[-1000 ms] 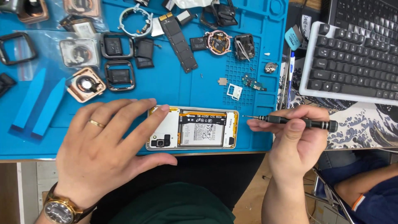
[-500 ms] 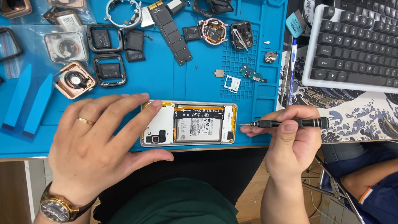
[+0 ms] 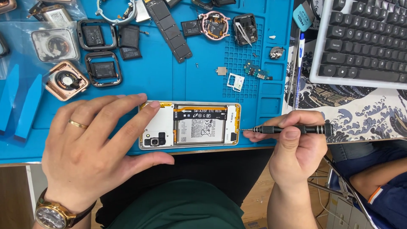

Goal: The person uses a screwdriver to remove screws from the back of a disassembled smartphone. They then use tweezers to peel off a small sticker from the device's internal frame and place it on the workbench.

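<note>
Since half a second ago the screwdriver (image 3: pixel 292 129) tip has closed onto the phone's (image 3: pixel 189 125) 3 o'clock edge. Right hand (image 3: pixel 296 148) pinches the driver; left hand (image 3: pixel 91 152), fingers spread wide, pins the phone's 9 o'clock end to the blue mat (image 3: pixel 190 76). Its back is already off, while battery and boards remain inside.

The person is wearing a plain gold ring (image 3: pixel 78 124) on a finger of the left hand (image 3: pixel 95 154). Around that wrist they are wearing a gold-cased wristwatch (image 3: pixel 51 216) with a round pale dial and a dark brown strap. The right hand (image 3: pixel 296 148) is wearing no ring or band, and both forearms are showing bare, with no sleeves. Over the body they are wearing a dark green top (image 3: pixel 178 208).
</note>
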